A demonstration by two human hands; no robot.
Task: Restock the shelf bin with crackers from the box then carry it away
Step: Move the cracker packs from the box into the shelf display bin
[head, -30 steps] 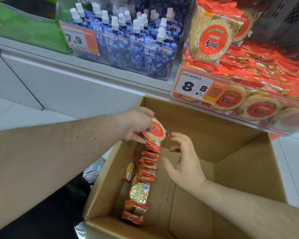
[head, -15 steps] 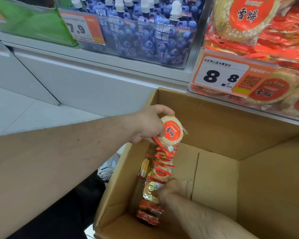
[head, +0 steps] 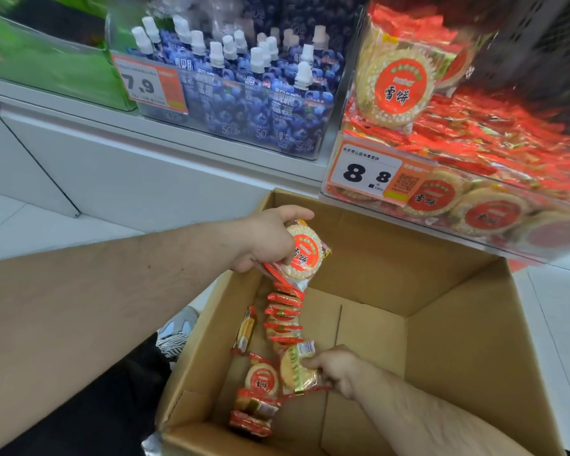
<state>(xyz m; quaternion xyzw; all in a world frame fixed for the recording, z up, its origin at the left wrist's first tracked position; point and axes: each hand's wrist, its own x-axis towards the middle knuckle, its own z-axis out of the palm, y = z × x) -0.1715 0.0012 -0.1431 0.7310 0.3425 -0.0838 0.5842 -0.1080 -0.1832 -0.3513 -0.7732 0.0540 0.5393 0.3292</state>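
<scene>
While boxed, crackers (head: 285, 319) between fingers (head: 278, 260).

Both hands, left hand (head: 266, 238) and right hand (head: 336, 368), grip cracker packs (head: 283, 319) inside the box (head: 448, 311).

Orange price tag (head: 150, 84) on blueberry pouch bin is showing 7.9; pouches (head: 290, 106) are showing 靓眼蓝莓, 50%. Cracker bin tag (head: 371, 172) is showing 8.8, 500g, plus a QR code. Cracker packs (head: 397, 88) are reading 雪饼.
</scene>
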